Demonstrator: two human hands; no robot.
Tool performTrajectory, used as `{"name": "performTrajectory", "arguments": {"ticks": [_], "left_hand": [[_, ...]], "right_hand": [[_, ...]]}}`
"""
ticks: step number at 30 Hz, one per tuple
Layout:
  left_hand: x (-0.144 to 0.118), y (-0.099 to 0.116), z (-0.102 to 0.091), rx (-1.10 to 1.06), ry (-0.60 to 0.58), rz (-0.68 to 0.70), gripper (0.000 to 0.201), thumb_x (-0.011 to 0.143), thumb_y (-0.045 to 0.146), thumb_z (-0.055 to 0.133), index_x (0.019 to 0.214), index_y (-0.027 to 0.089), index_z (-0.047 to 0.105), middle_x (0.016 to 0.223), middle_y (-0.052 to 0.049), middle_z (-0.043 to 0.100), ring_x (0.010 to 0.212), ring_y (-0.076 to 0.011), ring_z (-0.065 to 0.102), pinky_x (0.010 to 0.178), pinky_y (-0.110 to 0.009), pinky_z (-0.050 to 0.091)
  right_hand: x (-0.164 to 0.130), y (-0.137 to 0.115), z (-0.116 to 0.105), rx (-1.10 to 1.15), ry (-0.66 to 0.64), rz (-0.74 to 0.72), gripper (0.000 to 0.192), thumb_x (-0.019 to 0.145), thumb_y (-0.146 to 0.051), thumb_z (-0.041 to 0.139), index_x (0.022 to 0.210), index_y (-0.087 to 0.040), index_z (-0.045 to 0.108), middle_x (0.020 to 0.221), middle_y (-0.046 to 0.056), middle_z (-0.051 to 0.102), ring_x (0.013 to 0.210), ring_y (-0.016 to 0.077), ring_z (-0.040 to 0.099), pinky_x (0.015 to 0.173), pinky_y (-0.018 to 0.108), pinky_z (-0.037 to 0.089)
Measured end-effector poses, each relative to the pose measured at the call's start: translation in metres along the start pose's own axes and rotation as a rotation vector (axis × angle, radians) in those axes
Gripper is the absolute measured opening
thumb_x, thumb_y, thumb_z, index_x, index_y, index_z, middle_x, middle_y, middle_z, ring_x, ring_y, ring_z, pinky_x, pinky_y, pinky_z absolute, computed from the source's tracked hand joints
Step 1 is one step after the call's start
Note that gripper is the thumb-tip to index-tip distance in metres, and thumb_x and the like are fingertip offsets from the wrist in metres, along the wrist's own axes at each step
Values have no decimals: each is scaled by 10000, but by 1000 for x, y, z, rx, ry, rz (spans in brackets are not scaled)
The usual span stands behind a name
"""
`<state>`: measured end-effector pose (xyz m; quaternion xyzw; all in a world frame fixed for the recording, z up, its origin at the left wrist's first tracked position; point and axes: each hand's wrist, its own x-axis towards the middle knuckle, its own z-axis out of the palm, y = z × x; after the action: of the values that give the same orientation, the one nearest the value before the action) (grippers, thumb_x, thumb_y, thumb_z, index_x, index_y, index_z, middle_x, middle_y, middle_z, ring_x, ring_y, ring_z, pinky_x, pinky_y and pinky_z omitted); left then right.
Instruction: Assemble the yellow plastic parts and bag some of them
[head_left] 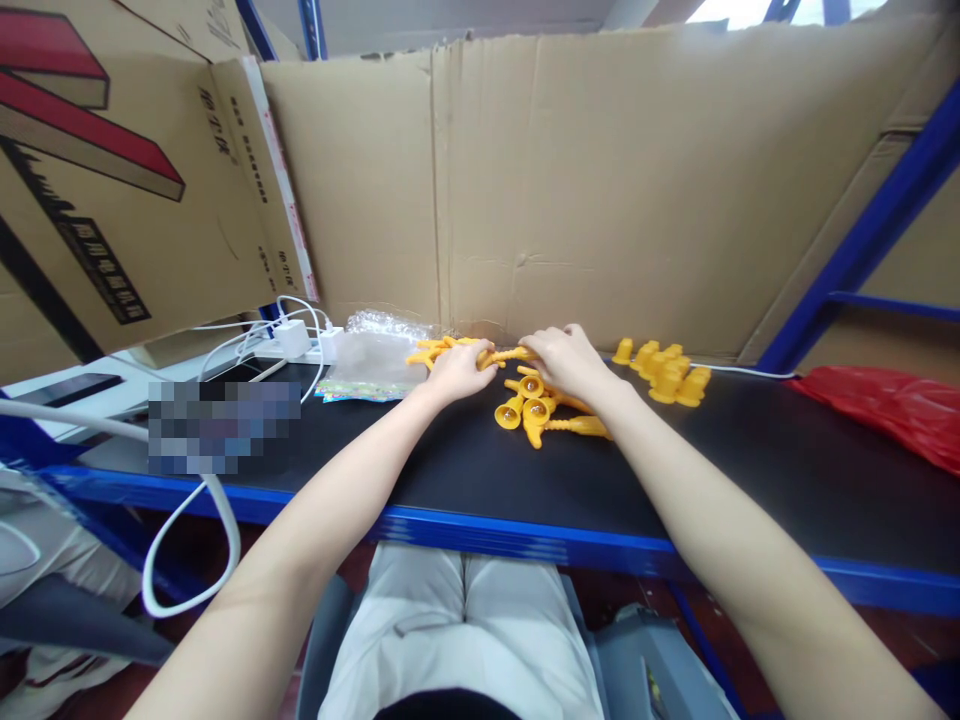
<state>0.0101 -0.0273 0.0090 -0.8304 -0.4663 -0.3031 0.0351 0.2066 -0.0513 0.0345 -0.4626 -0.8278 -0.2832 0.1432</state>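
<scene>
A: How many yellow pieces?

B: Roughly four trumpet-shaped pieces point(534, 405) near the hands, bells towards the person, stems running away-right. About eight caps point(664, 372) sit farther right.

A: And the hands?

B: Left hand point(459, 370) and right hand point(568, 358), fingers curled, grip yellow sticks point(480, 352) lying crosswise on the black table point(750, 470).

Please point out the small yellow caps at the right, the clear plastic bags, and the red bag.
yellow caps point(664, 370): head view, middle of the pile.
clear plastic bags point(371, 360): head view, flat top sheet.
red bag point(892, 405): head view, crumpled middle.
</scene>
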Motion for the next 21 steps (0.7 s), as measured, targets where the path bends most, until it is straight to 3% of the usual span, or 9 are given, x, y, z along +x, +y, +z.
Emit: {"name": "performTrajectory", "arguments": {"ticks": [4,10,16,21], "left_hand": [[1,0,1,-23,-39,-16,305,799,359,520,1066,241,605,856,-40,685,804,-204,632,719,-306,466],[1,-1,-1,15,55,1,276,774,318,538,1026,229,608,900,-39,682,774,-181,623,682,-271,447],[0,6,-3,75,52,-1,305,766,303,541,1050,218,611,895,-41,689,794,-184,624,680,-262,445],[0,7,-2,70,37,15,305,757,306,557,1043,216,613,883,-42,690,795,-195,630,683,-276,454]], "right_hand": [[0,1,1,-21,43,-13,229,850,-100,424,998,-164,587,941,84,655,920,220,538,777,349,242],[0,0,6,83,-24,2,212,892,-279,467,1031,-168,581,974,82,655,904,211,557,807,344,262],[1,-1,9,86,-85,48,188,902,-260,437,978,-158,576,972,106,641,892,231,552,770,347,292],[-1,-2,1,46,-40,35,150,865,-236,482,974,-154,544,960,114,617,900,241,536,757,344,309]]}}
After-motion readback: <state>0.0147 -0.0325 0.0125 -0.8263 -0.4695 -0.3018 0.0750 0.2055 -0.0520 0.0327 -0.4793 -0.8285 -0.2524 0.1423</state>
